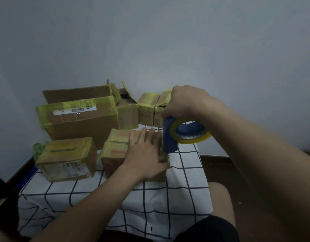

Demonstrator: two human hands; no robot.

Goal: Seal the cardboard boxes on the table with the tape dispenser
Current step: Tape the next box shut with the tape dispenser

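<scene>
boxes [77, 119] on table [183, 173], tape dispenser [170, 135] right of nearest box [115, 145]

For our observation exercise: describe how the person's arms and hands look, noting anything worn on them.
The left forearm and right forearm are bare; no sleeve comes into view. The left hand and the right hand wear no gloves. No watch, bracelet or ring shows on the visible wrists and fingers.

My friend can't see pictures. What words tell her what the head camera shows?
A person's left hand presses flat on a cardboard box while the right hand grips a blue tape dispenser at the box's right edge. More taped boxes stand behind and beside it on a table with a checked cloth.
</scene>
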